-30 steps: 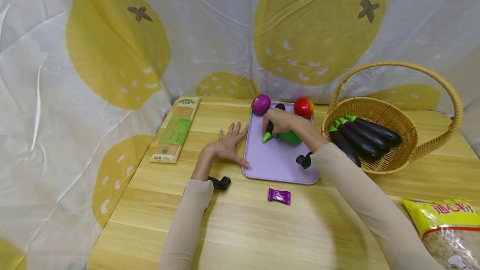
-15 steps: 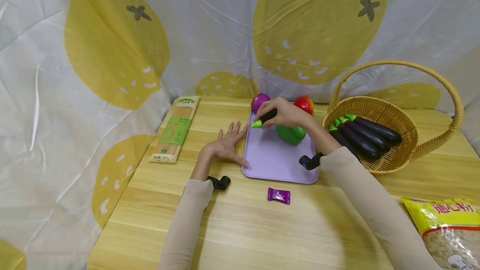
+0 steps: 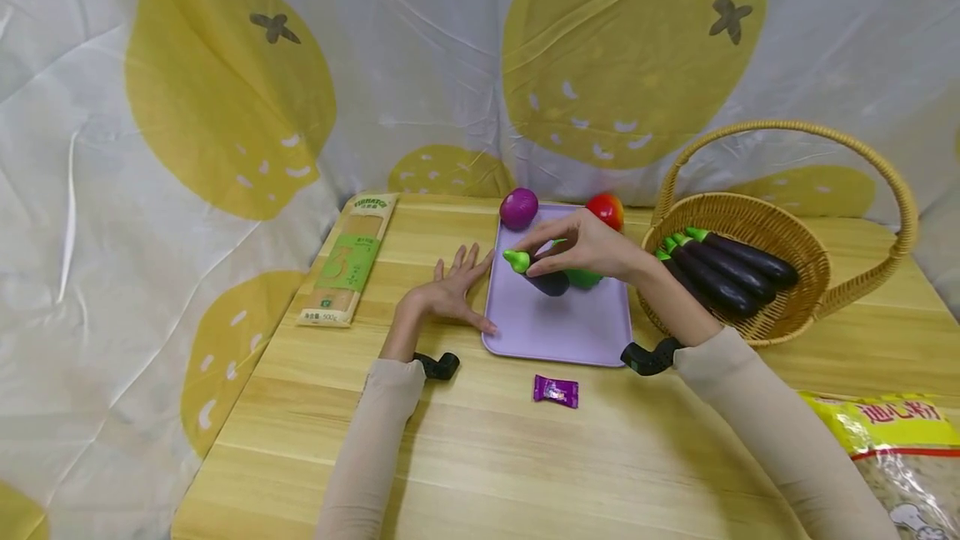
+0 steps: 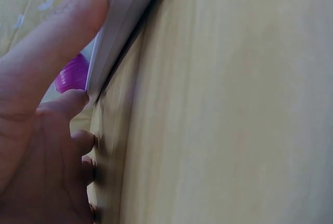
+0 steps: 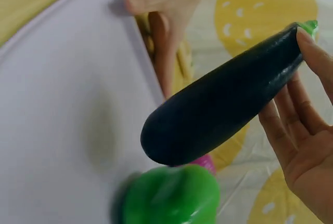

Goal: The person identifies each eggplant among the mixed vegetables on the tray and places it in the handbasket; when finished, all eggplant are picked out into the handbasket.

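Observation:
My right hand (image 3: 588,247) pinches a dark eggplant (image 5: 223,96) near its green stem, between thumb and fingers, above the lilac tray (image 3: 555,332). Its rounded end points down toward the tray in the right wrist view. Partly behind it on the tray lies a green bell pepper (image 5: 174,195). With fingers spread, my left hand (image 3: 448,294) rests at the tray's left edge, its thumb over the rim. A purple onion (image 3: 519,209) sits at the tray's far left corner, and a red tomato-like fruit (image 3: 606,211) at the far right.
To the right stands a wicker basket (image 3: 821,307) with a tall handle, holding several eggplants (image 3: 731,273). A noodle packet (image 3: 348,261) lies at the left. A small purple wrapped packet (image 3: 556,391) is in front of the tray, and a yellow-topped bag (image 3: 892,432) at the lower right.
My right hand has lifted the eggplant off the tray and turned it, and its forearm has shifted right. The bell pepper came into fuller view, then was partly covered again. My left hand stays put.

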The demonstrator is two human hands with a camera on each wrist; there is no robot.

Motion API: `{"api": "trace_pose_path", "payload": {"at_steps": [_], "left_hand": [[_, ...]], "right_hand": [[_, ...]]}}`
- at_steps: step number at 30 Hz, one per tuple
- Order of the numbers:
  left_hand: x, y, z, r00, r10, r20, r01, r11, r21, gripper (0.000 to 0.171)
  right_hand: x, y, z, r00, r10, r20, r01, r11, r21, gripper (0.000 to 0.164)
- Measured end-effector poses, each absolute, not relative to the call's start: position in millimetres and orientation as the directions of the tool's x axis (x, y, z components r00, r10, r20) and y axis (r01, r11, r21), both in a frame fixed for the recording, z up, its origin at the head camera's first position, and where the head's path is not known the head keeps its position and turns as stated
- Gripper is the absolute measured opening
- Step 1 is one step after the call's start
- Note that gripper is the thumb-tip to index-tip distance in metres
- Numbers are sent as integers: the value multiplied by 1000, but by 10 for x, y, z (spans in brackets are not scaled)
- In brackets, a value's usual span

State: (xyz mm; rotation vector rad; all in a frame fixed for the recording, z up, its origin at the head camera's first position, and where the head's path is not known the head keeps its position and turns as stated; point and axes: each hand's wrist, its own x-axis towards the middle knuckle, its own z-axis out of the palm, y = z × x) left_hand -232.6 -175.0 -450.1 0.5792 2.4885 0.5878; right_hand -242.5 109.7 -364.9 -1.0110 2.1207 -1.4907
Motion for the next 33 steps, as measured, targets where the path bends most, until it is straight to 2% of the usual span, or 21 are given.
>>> {"api": "trace_pose_path", "payload": {"at_steps": [9,14,22,28,33], "left_hand": [[-2313,-1767,-4509,-781,503,-370,286,815,504,134],[-2315,-1761,-4514,-781,500,-375,282,817,503,134],[-2324,-1755,-4517,-780,499,-379,282,820,498,135],[-2334,-1758,-4515,-782,501,-372,287,818,499,135],[-2333,-1753,-4518,-780,502,-375,284,817,501,135]], "right_hand": [[-2343,1184,-3902,-662,-745,88,-326,179,-928,32],[-2323,1207,-3957,-676,-733,76,-319,198,-927,35],[-2281,1244,-4119,-584,-811,34,-403,253,-879,29],[-2248,1244,-4095,-615,-787,52,-403,257,-878,31],[-2218,1303,-3923,-663,-744,86,-393,248,-885,33]]}}
